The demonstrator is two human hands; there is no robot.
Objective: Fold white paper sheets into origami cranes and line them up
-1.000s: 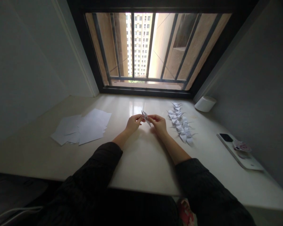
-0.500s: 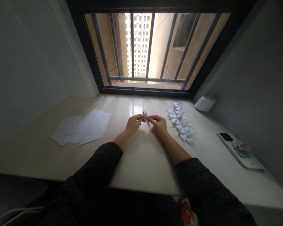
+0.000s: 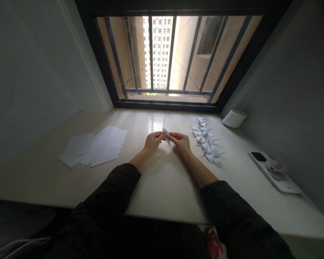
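Between my two hands is a small folded piece of white paper [image 3: 167, 141], narrow and pointed at its upper and lower ends. My left hand [image 3: 152, 141] pinches it from the left with thumb and fingers. From the right, my right hand [image 3: 182, 142] grips it the same way, fingertips close to those of the left. The middle of the folded paper is partly hidden by the fingers. To the right of my right hand, several folded paper cranes [image 3: 206, 140] stand in a packed row.
Loose white paper sheets [image 3: 108, 144] lie overlapping on the left of the pale sill [image 3: 162, 194]. At the right are a white rounded object [image 3: 234, 118] and a phone [image 3: 288, 185] with a grip on its back. A barred window [image 3: 166, 105] rises behind.
Both hands stay nearly in place. The folded paper between the fingertips has shifted and turned very slightly.
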